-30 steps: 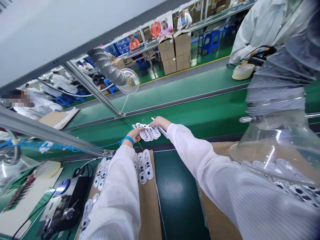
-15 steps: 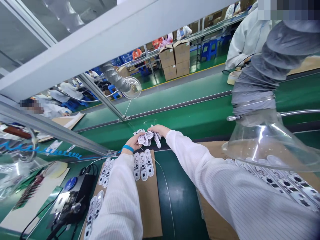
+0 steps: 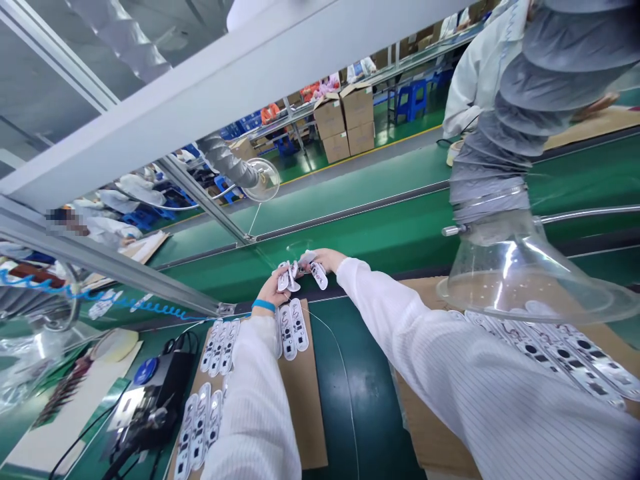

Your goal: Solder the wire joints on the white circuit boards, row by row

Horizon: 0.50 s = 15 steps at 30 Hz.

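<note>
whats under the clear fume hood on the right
White circuit boards on a cardboard sheet show through the clear fume hood; the right sleeve hides some of them.

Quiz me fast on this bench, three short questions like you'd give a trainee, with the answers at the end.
1. Which wrist wears the blue wrist strap, left or right?
2. True or false: the clear plastic hood on its grey ducting hangs over the circuit boards on the cardboard sheet.
3. What do the left hand and right hand hold?
A) white circuit boards
B) a soldering iron
C) a roll of tape

Key: 1 left; 2 true; 3 A.
</note>
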Tool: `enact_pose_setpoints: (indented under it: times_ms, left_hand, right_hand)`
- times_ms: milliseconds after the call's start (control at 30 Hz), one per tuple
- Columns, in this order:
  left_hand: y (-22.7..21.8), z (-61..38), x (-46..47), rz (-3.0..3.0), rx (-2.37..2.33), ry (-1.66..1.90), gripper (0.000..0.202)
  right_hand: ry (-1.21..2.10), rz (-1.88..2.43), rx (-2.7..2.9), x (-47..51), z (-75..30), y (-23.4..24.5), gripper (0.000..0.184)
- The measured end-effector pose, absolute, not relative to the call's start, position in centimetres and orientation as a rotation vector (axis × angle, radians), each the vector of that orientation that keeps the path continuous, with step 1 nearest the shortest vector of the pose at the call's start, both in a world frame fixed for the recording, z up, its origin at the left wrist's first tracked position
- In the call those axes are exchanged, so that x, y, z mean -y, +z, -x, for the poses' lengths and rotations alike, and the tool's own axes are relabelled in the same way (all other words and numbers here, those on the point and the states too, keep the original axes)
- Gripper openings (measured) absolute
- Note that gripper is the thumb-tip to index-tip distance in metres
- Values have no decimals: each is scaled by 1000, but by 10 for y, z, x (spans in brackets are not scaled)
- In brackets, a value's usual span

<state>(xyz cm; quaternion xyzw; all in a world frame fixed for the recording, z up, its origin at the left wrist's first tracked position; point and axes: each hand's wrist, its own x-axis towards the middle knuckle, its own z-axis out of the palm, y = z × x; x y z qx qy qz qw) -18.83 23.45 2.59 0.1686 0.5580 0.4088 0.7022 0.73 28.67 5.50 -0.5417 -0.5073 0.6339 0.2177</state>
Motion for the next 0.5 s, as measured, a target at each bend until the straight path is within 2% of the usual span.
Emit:
enact_pose_setpoints:
  times_ms: [233,500]
  left_hand:
    - [26,180,-231,-314,-1178,972,25]
    - [23,163,-216,-274,-1112,934,28]
  right_hand:
    - [1971,1355,1248,-292,-19,52,37]
    - [2130,1271,1164,-276,-47,44,23]
